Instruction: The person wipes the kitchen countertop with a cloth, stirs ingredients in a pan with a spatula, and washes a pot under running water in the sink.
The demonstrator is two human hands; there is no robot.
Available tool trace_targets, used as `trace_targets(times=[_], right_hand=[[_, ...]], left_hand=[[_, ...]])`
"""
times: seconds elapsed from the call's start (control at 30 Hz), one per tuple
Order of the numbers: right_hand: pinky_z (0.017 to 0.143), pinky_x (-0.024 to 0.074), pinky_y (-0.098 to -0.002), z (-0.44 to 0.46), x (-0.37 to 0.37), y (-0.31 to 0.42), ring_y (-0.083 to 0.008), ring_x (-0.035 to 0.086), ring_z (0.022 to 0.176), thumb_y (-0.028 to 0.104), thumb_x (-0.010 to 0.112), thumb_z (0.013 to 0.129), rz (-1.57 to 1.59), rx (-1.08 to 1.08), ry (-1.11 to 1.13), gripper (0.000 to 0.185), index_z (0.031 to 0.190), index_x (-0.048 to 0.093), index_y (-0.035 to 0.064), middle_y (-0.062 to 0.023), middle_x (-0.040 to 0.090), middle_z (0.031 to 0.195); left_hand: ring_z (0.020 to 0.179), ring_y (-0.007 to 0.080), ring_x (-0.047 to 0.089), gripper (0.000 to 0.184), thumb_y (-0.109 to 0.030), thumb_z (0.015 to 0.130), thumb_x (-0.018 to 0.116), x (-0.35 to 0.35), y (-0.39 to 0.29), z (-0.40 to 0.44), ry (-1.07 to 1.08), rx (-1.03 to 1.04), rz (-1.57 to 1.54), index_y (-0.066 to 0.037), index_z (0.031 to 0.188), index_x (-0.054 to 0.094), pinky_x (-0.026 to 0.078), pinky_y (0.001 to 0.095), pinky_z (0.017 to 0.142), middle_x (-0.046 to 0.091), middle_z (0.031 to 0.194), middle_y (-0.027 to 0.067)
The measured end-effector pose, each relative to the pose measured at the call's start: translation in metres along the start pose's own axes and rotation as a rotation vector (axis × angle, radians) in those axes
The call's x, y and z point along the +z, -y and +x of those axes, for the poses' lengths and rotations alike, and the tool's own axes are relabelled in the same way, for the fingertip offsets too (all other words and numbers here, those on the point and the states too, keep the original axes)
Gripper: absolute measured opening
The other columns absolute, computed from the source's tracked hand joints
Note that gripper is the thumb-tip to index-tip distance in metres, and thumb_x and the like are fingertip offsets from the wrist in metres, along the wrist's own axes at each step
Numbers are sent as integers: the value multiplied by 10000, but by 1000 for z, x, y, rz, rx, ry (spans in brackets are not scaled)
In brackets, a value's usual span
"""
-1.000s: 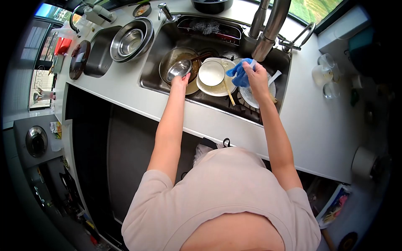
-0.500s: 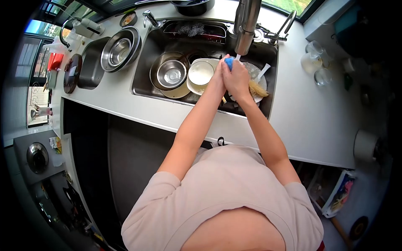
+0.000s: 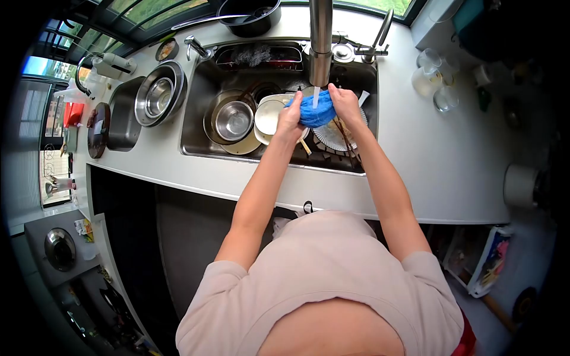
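A blue cloth (image 3: 316, 111) is stretched between my two hands under the faucet (image 3: 320, 59), and water runs onto it. My left hand (image 3: 291, 118) grips its left edge, and my right hand (image 3: 346, 105) grips its right edge. Below and left of the cloth, a white bowl (image 3: 268, 117) rests on a pale dish in the sink (image 3: 193, 127). Farther left, a small metal bowl (image 3: 234, 120) sits in a larger pan. Under my right hand lie a ribbed white plate (image 3: 328, 137) and brown chopsticks (image 3: 344, 139).
Stacked metal bowls (image 3: 159, 98) stand left of the sink. Behind it is a black pot (image 3: 249, 21). A rack (image 3: 258, 57) with a wire scrubber hangs at the sink's back wall. Glasses (image 3: 445, 99) stand on the right counter (image 3: 427, 160).
The small metal bowl left my left hand and now sits in the pan. My left hand moved right to the cloth. The cloth, bunched between my hands half a second ago, is spread out.
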State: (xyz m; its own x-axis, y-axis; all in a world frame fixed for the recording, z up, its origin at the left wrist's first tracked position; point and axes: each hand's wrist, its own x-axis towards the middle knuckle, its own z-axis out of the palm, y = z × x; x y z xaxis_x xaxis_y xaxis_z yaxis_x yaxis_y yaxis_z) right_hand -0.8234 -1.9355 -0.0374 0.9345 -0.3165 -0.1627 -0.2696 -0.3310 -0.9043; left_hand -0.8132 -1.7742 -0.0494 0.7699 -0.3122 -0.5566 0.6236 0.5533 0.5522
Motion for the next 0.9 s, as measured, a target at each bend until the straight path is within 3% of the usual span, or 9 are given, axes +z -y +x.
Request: trace_targets(times=[0.07, 0.23, 0.37, 0.43, 0.47, 0.57, 0.77, 0.83, 0.9], right_hand=[[711, 408, -231, -26, -18, 21, -39, 510, 704, 402, 468, 967, 381, 110, 231, 384, 830, 652, 94, 73, 579, 747], [666, 470, -280, -40, -23, 64, -97, 586, 711, 316, 547, 930, 237, -101, 327, 323, 910, 632, 5, -19, 619, 788], [615, 458, -331, -58, -6, 90, -175, 570, 626, 231, 623, 846, -205, -465, 250, 268, 851, 635, -37, -140, 623, 716], [661, 471, -377, -67, -12, 96, -328, 613, 689, 277, 612, 834, -247, -537, 188, 331, 816, 633, -52, -212, 614, 751], [661, 471, -370, -61, -17, 94, -306, 619, 689, 285, 608, 839, -206, -408, 186, 334, 821, 640, -47, -202, 619, 743], [669, 471, -342, -28, -38, 70, -204, 633, 684, 332, 588, 864, -172, -162, 131, 366, 820, 673, -21, -141, 636, 675], [756, 442, -258, 65, -43, 43, -144, 569, 889, 283, 540, 906, 570, -18, -316, 517, 1296, 448, -43, -121, 591, 1127], [768, 449, -221, 86, -57, 47, -77, 525, 871, 242, 538, 925, 659, -6, -192, 426, 1283, 475, 21, -4, 574, 1008], [778, 435, -224, 94, -53, 46, -92, 521, 871, 234, 557, 903, 675, -23, -180, 499, 1328, 437, 3, -36, 575, 1053]], left_hand=[[931, 254, 623, 284, -262, 954, 508, -33, -7, -1, -90, 113, 57, -39, 1126, 545, 517, 445, 828, 620, 1042, 110], [1182, 345, 422, 348, -284, 937, 521, 6, -32, -42, -221, -225, -68, -88, 1220, 469, 395, 601, 935, 450, 1243, 161], [1040, 306, 547, 306, -284, 948, 472, 18, -30, -11, 399, -358, -270, -56, 1149, 511, 460, 515, 908, 546, 1128, 141], [942, 276, 607, 295, -276, 951, 452, 22, -30, 3, 620, -442, -419, -37, 1106, 530, 497, 458, 878, 593, 1053, 125], [800, 245, 641, 228, -206, 950, 452, 28, -16, 7, 130, -245, -207, -19, 1038, 548, 534, 400, 807, 627, 950, 89], [870, 251, 631, 193, -163, 963, 431, 35, -12, 3, 73, -249, -216, -26, 1049, 537, 533, 409, 808, 615, 1009, 96], [1093, 271, 539, 323, -329, 1007, 349, 41, -19, -20, -108, -294, -228, -107, 1177, 513, 433, 456, 933, 554, 1195, 100], [1100, 274, 534, 339, -348, 1004, 354, 46, -26, -38, -159, -304, -199, -103, 1183, 506, 432, 462, 933, 547, 1205, 103], [1119, 273, 525, 351, -341, 1003, 338, 38, -26, -37, -117, -297, -219, -99, 1186, 514, 413, 486, 954, 543, 1221, 105]])
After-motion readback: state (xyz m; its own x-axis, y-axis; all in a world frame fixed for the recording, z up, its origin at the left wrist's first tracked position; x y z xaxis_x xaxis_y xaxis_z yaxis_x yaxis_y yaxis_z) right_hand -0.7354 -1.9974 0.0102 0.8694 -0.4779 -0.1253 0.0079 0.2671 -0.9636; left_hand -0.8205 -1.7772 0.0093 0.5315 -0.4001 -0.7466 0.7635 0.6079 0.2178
